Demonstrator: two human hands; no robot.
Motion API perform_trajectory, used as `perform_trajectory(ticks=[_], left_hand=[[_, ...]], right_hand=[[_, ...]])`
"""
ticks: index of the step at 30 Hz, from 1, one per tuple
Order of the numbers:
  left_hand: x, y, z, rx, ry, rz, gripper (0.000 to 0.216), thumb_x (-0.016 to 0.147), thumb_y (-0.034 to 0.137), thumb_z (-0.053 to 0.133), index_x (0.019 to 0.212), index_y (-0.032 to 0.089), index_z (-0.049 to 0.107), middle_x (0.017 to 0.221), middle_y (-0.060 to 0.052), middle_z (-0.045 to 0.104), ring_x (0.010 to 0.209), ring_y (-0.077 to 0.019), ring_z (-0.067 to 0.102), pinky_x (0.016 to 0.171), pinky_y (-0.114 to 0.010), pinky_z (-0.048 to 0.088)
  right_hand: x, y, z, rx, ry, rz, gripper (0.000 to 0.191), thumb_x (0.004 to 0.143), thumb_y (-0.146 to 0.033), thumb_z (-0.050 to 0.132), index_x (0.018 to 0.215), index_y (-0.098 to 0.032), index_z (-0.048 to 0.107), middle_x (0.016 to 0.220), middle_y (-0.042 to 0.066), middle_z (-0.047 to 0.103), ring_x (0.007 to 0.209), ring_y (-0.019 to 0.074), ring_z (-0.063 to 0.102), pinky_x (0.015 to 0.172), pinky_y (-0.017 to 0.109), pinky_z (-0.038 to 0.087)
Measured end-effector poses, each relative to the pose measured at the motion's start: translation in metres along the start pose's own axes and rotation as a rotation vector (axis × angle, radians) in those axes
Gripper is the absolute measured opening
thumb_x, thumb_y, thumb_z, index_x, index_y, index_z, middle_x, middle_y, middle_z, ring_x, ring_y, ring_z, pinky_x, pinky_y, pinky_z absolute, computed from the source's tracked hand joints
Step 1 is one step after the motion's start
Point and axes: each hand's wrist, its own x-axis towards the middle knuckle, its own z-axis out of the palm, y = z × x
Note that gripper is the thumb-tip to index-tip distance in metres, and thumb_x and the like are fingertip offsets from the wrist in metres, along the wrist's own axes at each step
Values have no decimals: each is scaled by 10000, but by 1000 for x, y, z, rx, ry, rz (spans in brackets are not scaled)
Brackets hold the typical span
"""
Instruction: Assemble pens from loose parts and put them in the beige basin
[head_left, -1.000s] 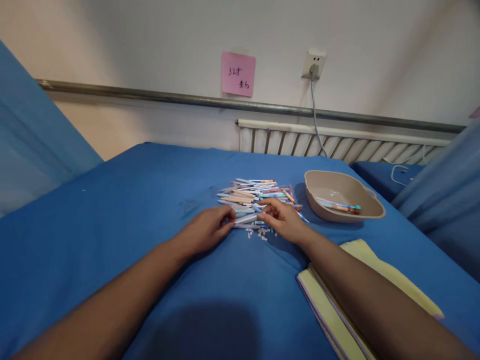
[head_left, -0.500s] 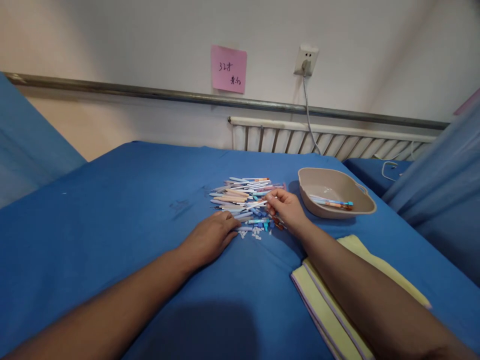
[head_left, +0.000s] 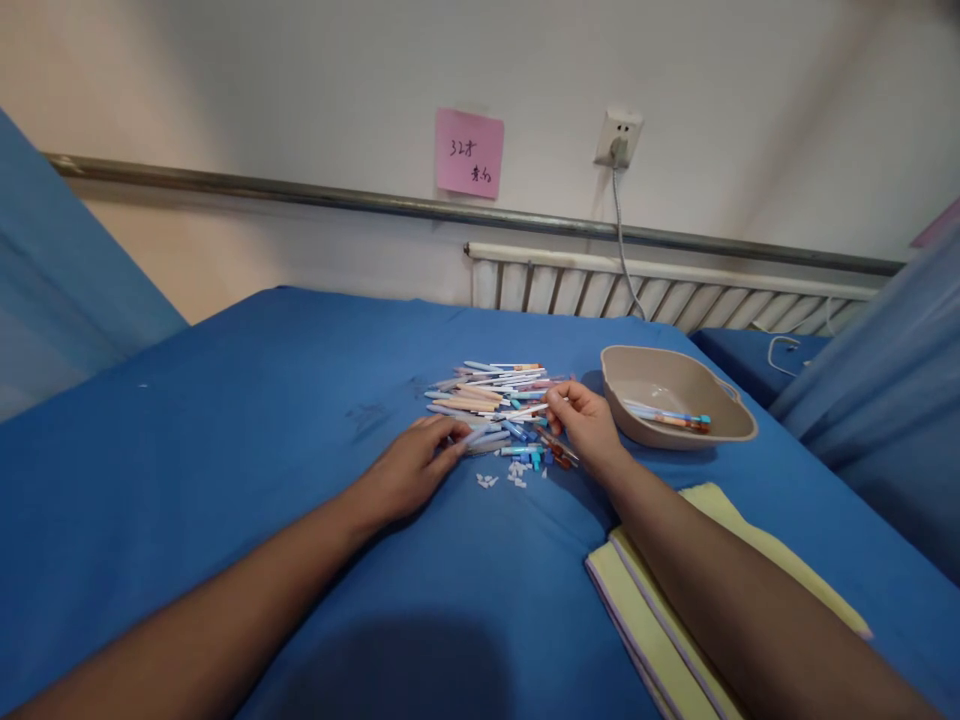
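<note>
My left hand (head_left: 420,462) is closed at the left side of a pile of pen parts, with thumb and fingers pinching a pale blue pen barrel (head_left: 478,433). My right hand (head_left: 585,424) pinches a thin white pen refill (head_left: 531,411) over the pile's right side. Between and beyond both hands lie peach pen barrels (head_left: 469,400) and several white refills (head_left: 521,380). Nearer to me are blue and teal clip parts (head_left: 523,452), brown parts (head_left: 562,455) and small white pieces (head_left: 517,474).
A beige basin (head_left: 679,440) stands to the right, with a few pens (head_left: 667,415) inside. A folded yellow towel (head_left: 660,630) lies partly under my right forearm. Blue cloth (head_left: 262,420) covers the surface. Behind are a radiator (head_left: 585,285), a metal rail (head_left: 337,201) and a plugged-in cable (head_left: 619,230).
My left hand has shifted slightly back and left and now pinches the pale blue barrel, uncovering the small white pieces. My right hand has moved slightly right with the refill.
</note>
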Motion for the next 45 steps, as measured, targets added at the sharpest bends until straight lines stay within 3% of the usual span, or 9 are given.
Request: perform_trajectory(ticks=[15, 23, 28, 32, 39, 45], left_hand=[[0, -1, -1, -126, -8, -13, 245, 861, 348, 459, 968, 199, 621, 955, -39, 609, 897, -192, 530, 814, -309, 406], [-3, 4, 2, -765, -342, -250, 294, 794, 394, 576, 916, 134, 640, 664, 12, 539, 573, -91, 431, 546, -213, 333], [-4, 3, 6, -970, -393, -279, 298, 770, 378, 621, 917, 121, 649, 656, 0, 552, 560, -85, 434, 530, -214, 323], [-5, 3, 10, -1028, -389, -286, 281, 761, 361, 641, 914, 125, 657, 680, -7, 574, 566, -82, 455, 543, -222, 337], [-6, 6, 9, -1014, -403, -306, 263, 757, 363, 634, 896, 141, 636, 758, -9, 582, 574, -80, 464, 558, -234, 368], [-4, 5, -7, -934, -361, -315, 199, 770, 317, 612, 856, 144, 566, 762, -5, 587, 626, -94, 513, 637, -259, 422]], right_hand=[[-4, 11, 1, -170, -54, -57, 263, 796, -449, 551, 737, -195, 516, 546, -50, 491, 417, 75, 425, 392, 186, 327], [-10, 1, 4, -258, -221, -104, 274, 889, -441, 412, 867, -197, 535, 609, -42, 517, 446, 77, 453, 438, 191, 358], [-23, -3, 16, -344, -453, -74, 287, 926, -408, 363, 895, -188, 545, 612, -36, 524, 479, 82, 472, 493, 201, 381], [-34, -5, 24, -414, -541, -140, 316, 939, -416, 341, 941, -199, 572, 626, -28, 554, 508, 90, 497, 531, 212, 389], [-34, -3, 25, -301, -522, -44, 340, 905, -463, 377, 994, -211, 588, 612, -32, 559, 483, 89, 494, 514, 213, 397], [-14, -6, 9, -2, -257, 76, 281, 807, -467, 524, 831, -188, 549, 546, -56, 524, 389, 64, 409, 386, 180, 323]])
